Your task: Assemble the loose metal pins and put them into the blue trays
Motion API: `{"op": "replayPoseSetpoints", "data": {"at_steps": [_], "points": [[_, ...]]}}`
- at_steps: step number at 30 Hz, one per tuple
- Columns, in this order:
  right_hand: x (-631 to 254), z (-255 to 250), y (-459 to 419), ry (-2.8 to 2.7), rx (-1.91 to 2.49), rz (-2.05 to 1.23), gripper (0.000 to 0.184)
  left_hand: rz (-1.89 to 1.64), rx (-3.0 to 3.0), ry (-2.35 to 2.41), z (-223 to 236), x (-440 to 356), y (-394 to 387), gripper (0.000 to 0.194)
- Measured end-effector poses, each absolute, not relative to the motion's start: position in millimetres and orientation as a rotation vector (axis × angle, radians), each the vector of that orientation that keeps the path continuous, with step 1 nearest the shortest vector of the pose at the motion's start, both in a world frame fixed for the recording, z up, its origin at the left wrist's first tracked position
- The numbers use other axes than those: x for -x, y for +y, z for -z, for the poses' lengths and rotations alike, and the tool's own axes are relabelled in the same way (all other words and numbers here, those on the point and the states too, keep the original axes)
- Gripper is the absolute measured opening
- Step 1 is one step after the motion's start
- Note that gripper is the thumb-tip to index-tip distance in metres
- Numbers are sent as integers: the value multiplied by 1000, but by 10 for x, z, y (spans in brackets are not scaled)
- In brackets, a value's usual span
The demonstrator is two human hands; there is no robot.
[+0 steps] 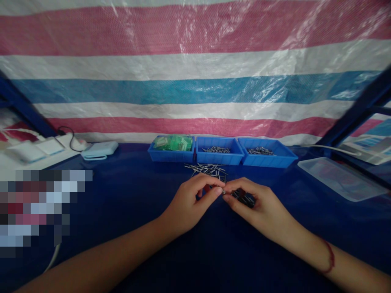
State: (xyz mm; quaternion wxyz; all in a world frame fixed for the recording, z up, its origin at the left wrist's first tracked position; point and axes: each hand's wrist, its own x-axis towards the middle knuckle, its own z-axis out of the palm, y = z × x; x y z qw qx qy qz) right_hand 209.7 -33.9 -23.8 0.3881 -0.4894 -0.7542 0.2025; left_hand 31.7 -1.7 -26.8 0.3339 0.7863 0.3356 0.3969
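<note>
My left hand [195, 199] and my right hand [256, 203] meet fingertip to fingertip above the dark blue table [128, 195]. Both are closed in a pinch on a tiny light-coloured piece [224, 191], mostly covered by the fingertips, so its kind does not show. Just behind and partly beneath the hands lies a loose pile of thin metal pins [207, 168], which look like rivets. More of the pile shows under my right palm.
Three blue bins stand at the back: the left bin [171, 156] holds green plastic packets [179, 143], the middle bin [218, 158] and right bin [269, 160] hold metal pins. A clear plastic lid [339, 179] lies right. A light blue case [99, 150] and power strip [45, 150] are left.
</note>
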Motion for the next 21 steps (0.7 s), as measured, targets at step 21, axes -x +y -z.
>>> {"op": "replayPoseSetpoints", "data": {"at_steps": [21], "points": [[-2095, 208, -377, -1771, 1128, -385, 7, -853, -2125, 901, 314, -331, 32, 15]]}}
